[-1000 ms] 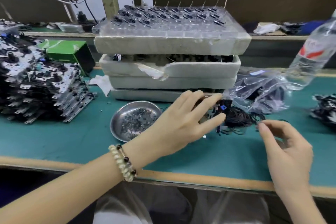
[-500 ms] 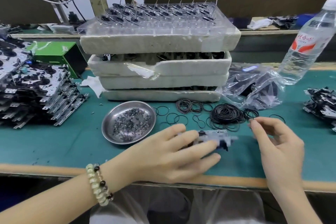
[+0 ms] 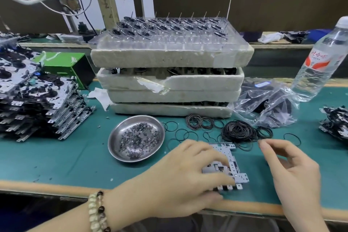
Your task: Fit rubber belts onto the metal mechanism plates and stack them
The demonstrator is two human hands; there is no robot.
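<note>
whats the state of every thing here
plate: flat on the mat
left hand: grips the plate
right hand: fingertips pinched, held belt unclear
belts: loose pile on the mat
dish: holds small parts
bottle: capped
stack: piled at left

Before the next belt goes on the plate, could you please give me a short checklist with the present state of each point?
1. Metal plate lies flat on the green mat: ok.
2. Left hand grips the plate: ok.
3. Right hand pinches a belt: cannot tell, too thin to see.
4. Loose rubber belts lie just behind the plate: ok.
5. Belt fitted on this plate: cannot tell, hand covers it.
6. Stack of plates stands at the left, ready for stacking: ok.
</note>
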